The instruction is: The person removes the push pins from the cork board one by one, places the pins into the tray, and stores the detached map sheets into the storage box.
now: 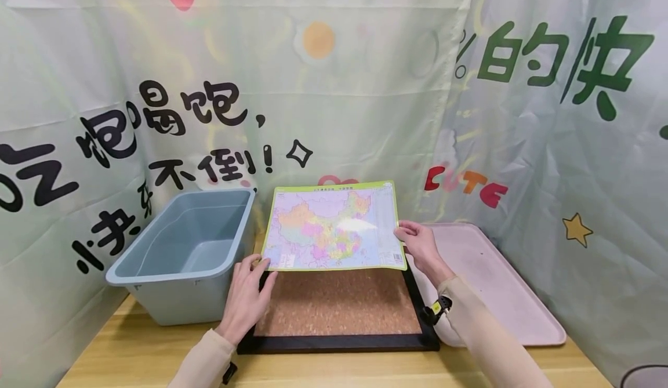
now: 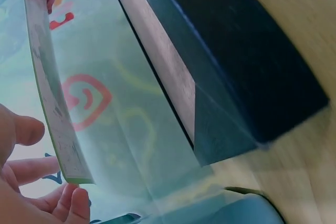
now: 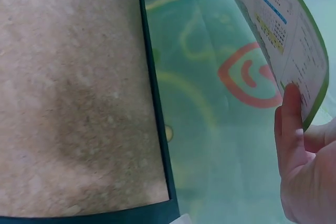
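Note:
A thin, glossy map sheet (image 1: pixel 323 225) with a green border is tilted up above the rear part of a cork board in a black frame (image 1: pixel 344 304). My right hand (image 1: pixel 421 246) pinches the map's right edge; in the right wrist view a finger (image 3: pixel 294 108) lies against its printed back. At the lower left corner of the sheet, my left hand (image 1: pixel 247 295) has its fingertips around the corner, as the left wrist view also shows. The frame lies flat on the table with its cork side up, partly hidden at the back by the map.
To the left stands a deep blue-grey plastic bin (image 1: pixel 193 243), close to my left hand. A pale pink tray (image 1: pixel 490 283) lies at right, beneath my right forearm. Wooden tabletop (image 1: pixel 156 353) shows along the front, and a printed curtain (image 1: pixel 365 86) hangs behind everything.

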### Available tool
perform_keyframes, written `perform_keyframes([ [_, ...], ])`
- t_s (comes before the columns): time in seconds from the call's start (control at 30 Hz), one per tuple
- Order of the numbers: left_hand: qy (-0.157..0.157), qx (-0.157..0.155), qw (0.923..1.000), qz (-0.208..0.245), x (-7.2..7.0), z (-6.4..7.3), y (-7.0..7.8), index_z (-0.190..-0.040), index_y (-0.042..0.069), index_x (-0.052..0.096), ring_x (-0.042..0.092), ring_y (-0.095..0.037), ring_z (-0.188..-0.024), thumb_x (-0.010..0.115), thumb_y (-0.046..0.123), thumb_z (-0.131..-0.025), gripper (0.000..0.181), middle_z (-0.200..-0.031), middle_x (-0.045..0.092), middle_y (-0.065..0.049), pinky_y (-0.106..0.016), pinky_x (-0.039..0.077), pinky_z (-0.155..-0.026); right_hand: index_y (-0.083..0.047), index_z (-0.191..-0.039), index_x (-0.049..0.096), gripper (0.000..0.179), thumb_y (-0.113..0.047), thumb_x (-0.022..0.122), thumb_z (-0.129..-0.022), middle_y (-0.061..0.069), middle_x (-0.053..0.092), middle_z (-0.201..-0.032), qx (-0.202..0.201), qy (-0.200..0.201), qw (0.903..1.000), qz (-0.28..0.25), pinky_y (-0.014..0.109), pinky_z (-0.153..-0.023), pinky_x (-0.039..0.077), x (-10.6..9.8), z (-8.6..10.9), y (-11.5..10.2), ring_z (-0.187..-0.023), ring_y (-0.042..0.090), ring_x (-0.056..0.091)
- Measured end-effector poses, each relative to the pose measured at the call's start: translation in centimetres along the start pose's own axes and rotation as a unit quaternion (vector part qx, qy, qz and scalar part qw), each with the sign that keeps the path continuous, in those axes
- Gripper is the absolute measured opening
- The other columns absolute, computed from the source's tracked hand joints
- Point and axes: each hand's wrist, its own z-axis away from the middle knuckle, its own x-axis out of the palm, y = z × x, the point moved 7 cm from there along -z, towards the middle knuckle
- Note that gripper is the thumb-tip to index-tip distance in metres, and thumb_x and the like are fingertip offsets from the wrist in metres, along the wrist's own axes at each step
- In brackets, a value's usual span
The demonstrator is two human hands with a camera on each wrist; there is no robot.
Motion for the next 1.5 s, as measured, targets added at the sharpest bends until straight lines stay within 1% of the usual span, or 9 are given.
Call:
perform_keyframes([
  [0.2,0.027,0.029,0.9992,0.001,-0.6,0.3,0.5,-0.114,0.000,0.071,0.052,-0.036,-0.101,0.071,0.015,-0.090,0.029,-0.122,0.059,-0.022,-0.045,0.044,-0.084,0.002,-0.136,0.055,0.040,-0.009,0.059,-0.098,0.019,0.064,-0.122,-0.009,0.003,0.9999,-0.009,0.028,-0.070,0.057,0.2,-0.3,-1.0,-0.082,0.004,0.065],
  [0.37,0.048,0.075,0.9960,0.003,-0.7,0.8,1.2,-0.111,0.002,0.072,0.053,-0.036,-0.105,0.073,0.012,-0.087,0.026,-0.119,0.060,-0.021,-0.048,0.043,-0.087,0.001,-0.136,0.055,0.040,-0.011,0.059,-0.098,0.021,0.063,-0.125,-0.010,0.006,0.9998,-0.016,0.026,-0.069,0.056,0.4,-0.6,-1.6,-0.083,0.005,0.065],
  [0.53,0.050,0.108,0.9929,0.000,-0.3,1.1,1.7,-0.108,0.004,0.072,0.054,-0.036,-0.106,0.074,0.011,-0.085,0.024,-0.115,0.061,-0.020,-0.049,0.044,-0.086,0.001,-0.137,0.054,0.042,-0.011,0.060,-0.098,0.022,0.060,-0.128,-0.007,0.005,0.9996,-0.027,0.024,-0.068,0.056,0.7,-0.9,-2.1,-0.085,0.006,0.065],
  [0.67,0.027,0.114,0.9931,-0.006,0.1,1.2,1.8,-0.109,0.006,0.071,0.056,-0.033,-0.108,0.074,0.014,-0.086,0.025,-0.116,0.062,-0.015,-0.049,0.046,-0.086,0.003,-0.139,0.052,0.044,-0.009,0.060,-0.097,0.020,0.061,-0.125,-0.008,0.002,0.9991,-0.042,0.023,-0.067,0.055,1.1,-1.1,-2.7,-0.083,0.003,0.064],
  [0.8,-0.003,0.129,0.9915,-0.009,0.5,1.4,2.0,-0.114,0.007,0.070,0.058,-0.030,-0.111,0.072,0.018,-0.089,0.027,-0.118,0.063,-0.012,-0.049,0.048,-0.089,0.002,-0.137,0.054,0.042,-0.009,0.061,-0.097,0.021,0.062,-0.125,-0.005,0.001,0.9994,-0.035,0.027,-0.070,0.055,1.4,-1.1,-3.3,-0.082,0.005,0.065],
  [0.97,-0.057,0.154,0.9861,-0.027,1.3,2.1,2.5,-0.121,0.010,0.069,0.058,-0.028,-0.120,0.069,0.023,-0.092,0.032,-0.124,0.064,-0.008,-0.048,0.048,-0.097,-0.001,-0.136,0.056,0.041,-0.011,0.061,-0.097,0.021,0.062,-0.128,0.000,0.001,0.9997,-0.024,0.029,-0.072,0.055,1.9,-1.2,-3.8,-0.082,0.008,0.065],
  [1.17,-0.118,0.169,0.9779,-0.037,2.2,3.1,2.7,-0.127,0.012,0.067,0.055,-0.030,-0.127,0.068,0.027,-0.093,0.037,-0.130,0.063,-0.008,-0.048,0.045,-0.103,-0.002,-0.135,0.057,0.039,-0.011,0.061,-0.097,0.021,0.062,-0.126,0.010,-0.011,0.9996,-0.025,0.025,-0.066,0.055,3.0,-1.5,-4.5,-0.081,0.012,0.066],
  [1.33,-0.143,0.172,0.9739,-0.042,2.7,3.5,2.5,-0.128,0.011,0.066,0.054,-0.032,-0.128,0.068,0.029,-0.093,0.039,-0.132,0.062,-0.010,-0.051,0.043,-0.104,0.001,-0.135,0.057,0.039,-0.009,0.060,-0.097,0.022,0.063,-0.126,0.014,-0.023,0.9991,-0.032,0.025,-0.066,0.055,4.2,-1.6,-5.1,-0.079,0.009,0.066],
  [1.5,-0.170,0.175,0.9687,-0.046,3.1,3.7,2.6,-0.127,0.011,0.067,0.054,-0.032,-0.128,0.066,0.032,-0.095,0.039,-0.134,0.061,-0.012,-0.050,0.043,-0.104,0.002,-0.133,0.058,0.037,-0.008,0.059,-0.097,0.022,0.063,-0.125,0.011,-0.033,0.9987,-0.038,0.026,-0.068,0.055,5.3,-1.8,-5.8,-0.079,0.008,0.066],
])
